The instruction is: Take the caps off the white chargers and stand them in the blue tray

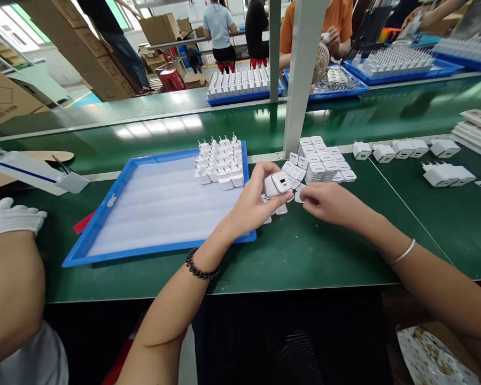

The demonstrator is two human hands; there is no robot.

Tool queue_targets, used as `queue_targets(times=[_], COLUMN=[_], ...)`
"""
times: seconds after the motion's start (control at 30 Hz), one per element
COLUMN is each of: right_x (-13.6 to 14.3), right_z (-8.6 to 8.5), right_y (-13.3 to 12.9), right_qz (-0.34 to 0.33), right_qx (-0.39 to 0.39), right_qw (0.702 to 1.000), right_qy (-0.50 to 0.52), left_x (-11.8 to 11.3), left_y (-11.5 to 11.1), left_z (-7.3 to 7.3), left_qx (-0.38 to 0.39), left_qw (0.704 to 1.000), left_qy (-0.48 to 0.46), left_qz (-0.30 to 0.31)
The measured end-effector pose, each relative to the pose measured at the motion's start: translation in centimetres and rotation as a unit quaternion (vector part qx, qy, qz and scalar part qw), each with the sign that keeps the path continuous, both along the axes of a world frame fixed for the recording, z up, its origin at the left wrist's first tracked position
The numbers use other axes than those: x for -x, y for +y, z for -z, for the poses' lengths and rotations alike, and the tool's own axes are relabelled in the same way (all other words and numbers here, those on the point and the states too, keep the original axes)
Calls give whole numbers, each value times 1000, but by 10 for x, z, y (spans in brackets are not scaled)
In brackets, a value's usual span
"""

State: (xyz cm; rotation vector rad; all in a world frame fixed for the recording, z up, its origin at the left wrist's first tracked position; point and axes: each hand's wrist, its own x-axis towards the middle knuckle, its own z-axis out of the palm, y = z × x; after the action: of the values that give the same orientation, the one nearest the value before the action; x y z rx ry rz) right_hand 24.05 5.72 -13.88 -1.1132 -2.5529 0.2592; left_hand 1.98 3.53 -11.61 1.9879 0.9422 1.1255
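My left hand (pixel 253 200) is closed around a white charger plug (pixel 278 183), its face with the port slots turned up and to the right. My right hand (pixel 331 202) is just to the right, thumb and fingers pinched together; whatever they may hold is hidden. Behind and between the hands lie loose small white rounded-square pieces (pixel 294 170), and neat stacks of such pieces (pixel 318 155) with dark print stand behind my right hand. To the left is a blue tray (pixel 156 249) with a white lining; upright white plugs (pixel 220 163), pins up, fill its far right corner.
A row of white plugs (pixel 404 148) and a pair of plugs (pixel 449 175) lie at right. A post (pixel 299 75) rises behind the stacks. A co-worker's gloved hand (pixel 14 219) rests at far left near a white stand (pixel 36 171). Across the line are blue trays of plugs (pixel 240 83).
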Motion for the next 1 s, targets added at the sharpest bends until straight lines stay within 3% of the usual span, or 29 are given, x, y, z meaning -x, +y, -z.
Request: queue_targets(times=[0.07,0.13,0.27,0.43,0.6,1.0], right_x=[-8,-10,-7,-8,-10,-1], right_z=[-8,-17,-29,-32,-33,-31], right_y=[1,-3,-17,-21,-19,-24], right_qz=[-12,-23,-22,-20,-2,-5], right_qx=[42,107,213,299,302,369], right_qw=[984,942,859,811,798,760], right_qy=[172,316,465,502,521,535], left_x=[0,0,-2,-2,0,-8], left_y=[-1,-3,-10,-13,-12,-14], left_z=[0,-1,-4,-7,-8,-6], left_qx=[-5,-15,-35,-66,-84,-83], left_qw=[1000,999,997,994,994,989], left_qy=[1,15,54,72,68,88], left_qz=[13,26,45,42,24,83])
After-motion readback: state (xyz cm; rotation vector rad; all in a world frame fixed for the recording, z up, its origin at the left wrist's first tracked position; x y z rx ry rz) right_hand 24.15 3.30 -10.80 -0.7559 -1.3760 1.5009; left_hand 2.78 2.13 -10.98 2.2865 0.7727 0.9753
